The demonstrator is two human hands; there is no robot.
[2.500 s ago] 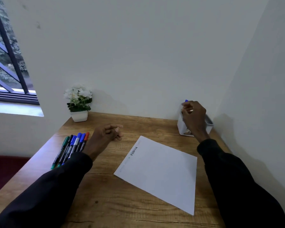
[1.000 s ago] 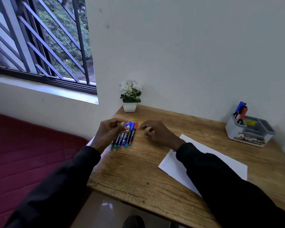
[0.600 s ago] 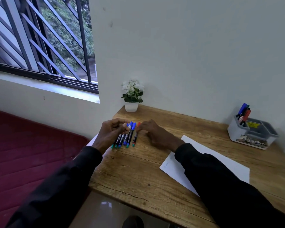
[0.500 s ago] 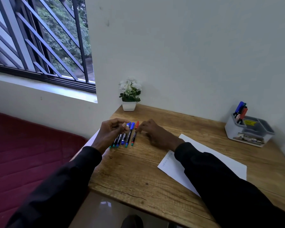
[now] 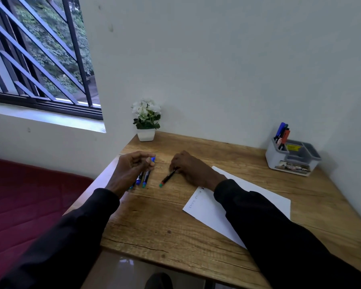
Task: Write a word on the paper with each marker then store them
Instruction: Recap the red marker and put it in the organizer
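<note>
Red-banded marker (image 5: 167,178) just pulled aside
Right hand (image 5: 188,166) pinches it, ready to write next; left hand (image 5: 131,168) curls over remaining markers (image 5: 146,178), grip unclear.

Desk (image 5: 154,226): brown wood grain. Paper (image 5: 213,213): white. Lone marker (image 5: 168,178): black barrel, green end. Organiser (image 5: 277,159): pale grey. Sleeves (image 5: 279,236): black. Flowers (image 5: 146,107): white, green leaves.

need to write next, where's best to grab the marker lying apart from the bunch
Grip the lone marker by its far end, where the right hand curls over it, coming from the right. It lies flat and slanted, with bare desk on that side, while the other markers sit to its left under the left hand.
</note>
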